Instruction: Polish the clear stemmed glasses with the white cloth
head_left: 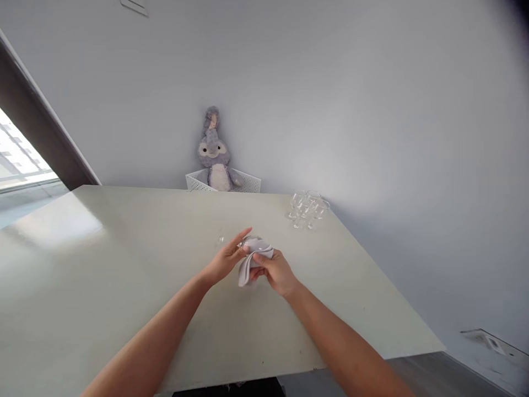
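Observation:
A clear glass [253,242] is between my hands above the middle of the table, partly covered by a light grey cloth [245,272]. My left hand [227,258] holds the glass from the left, its index finger stretched along the rim side and its thumb against the near side. My right hand [276,269] grips the cloth against the right side of the glass, thumb on top and fingers curled beneath. One end of the cloth hangs below the glass. A small clear glass part shows just beyond my left hand, too faint to make out fully.
Several stemmed glasses [305,209] stand grouped at the table's back right corner. A grey plush toy [219,177] sits in a white perforated basket [249,183] behind the pale table [140,286]. A wall rises behind and to the right.

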Demonstrator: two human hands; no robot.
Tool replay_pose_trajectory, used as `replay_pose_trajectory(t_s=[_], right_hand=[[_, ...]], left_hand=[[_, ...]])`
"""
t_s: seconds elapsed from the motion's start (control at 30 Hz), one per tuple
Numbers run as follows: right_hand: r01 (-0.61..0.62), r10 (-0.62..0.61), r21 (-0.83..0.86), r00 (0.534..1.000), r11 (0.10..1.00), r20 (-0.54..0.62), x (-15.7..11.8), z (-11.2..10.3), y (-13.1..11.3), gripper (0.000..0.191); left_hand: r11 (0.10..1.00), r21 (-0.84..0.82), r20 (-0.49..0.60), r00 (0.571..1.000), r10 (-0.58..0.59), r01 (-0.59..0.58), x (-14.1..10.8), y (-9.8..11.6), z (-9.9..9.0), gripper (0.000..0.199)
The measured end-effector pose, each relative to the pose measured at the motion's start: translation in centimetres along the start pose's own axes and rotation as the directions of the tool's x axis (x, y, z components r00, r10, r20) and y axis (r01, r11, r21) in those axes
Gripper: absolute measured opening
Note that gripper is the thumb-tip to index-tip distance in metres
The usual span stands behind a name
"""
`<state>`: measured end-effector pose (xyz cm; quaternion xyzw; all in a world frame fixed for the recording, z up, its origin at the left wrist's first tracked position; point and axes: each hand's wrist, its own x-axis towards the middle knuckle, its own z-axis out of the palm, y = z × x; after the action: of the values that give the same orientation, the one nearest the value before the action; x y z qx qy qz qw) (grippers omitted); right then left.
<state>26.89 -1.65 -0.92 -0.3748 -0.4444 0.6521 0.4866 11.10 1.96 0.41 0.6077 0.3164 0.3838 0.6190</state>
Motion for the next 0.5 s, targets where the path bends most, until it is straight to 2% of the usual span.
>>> replay_pose_trajectory(t_s=[0.1, 0.17, 0.27, 0.33, 0.5], right_hand=[[-0.065, 0.058, 0.183, 0.997, 0.981, 0.046, 0.2, -0.2, -0.2, 0.034], [-0.042, 0.037, 0.116, 0.998, 0.992, 0.041, 0.0, 0.1, -0.1, 0.034], [0.017, -0.017, -0.103, 1.0, 0.994, 0.008, -0.4, 0.7, 0.4, 0.033], [0.016, -0.017, -0.117, 1.0, 0.993, -0.002, -0.3, 0.8, 0.5, 0.03], [-0.071, 0.07, 0.251, 0.997, 0.965, 0.015, 0.4, 0.1, 0.4, 0.036]], left_hand=[[0.997, 0.0, 0.048, 0.996, 0.077, -0.077, -0.1, 0.5, 0.0, 0.052], [0.996, 0.062, -0.023, 0.998, 0.066, -0.065, 0.0, 0.1, -0.2, 0.047], [0.985, 0.159, -0.148, 0.988, -0.046, 0.07, 0.4, -0.8, -0.7, 0.048], [0.982, 0.162, -0.167, 0.984, -0.065, 0.092, 0.5, -0.9, -0.7, 0.048], [0.999, 0.019, -0.075, 0.996, 0.053, -0.051, 0.2, 0.1, 0.1, 0.047]])
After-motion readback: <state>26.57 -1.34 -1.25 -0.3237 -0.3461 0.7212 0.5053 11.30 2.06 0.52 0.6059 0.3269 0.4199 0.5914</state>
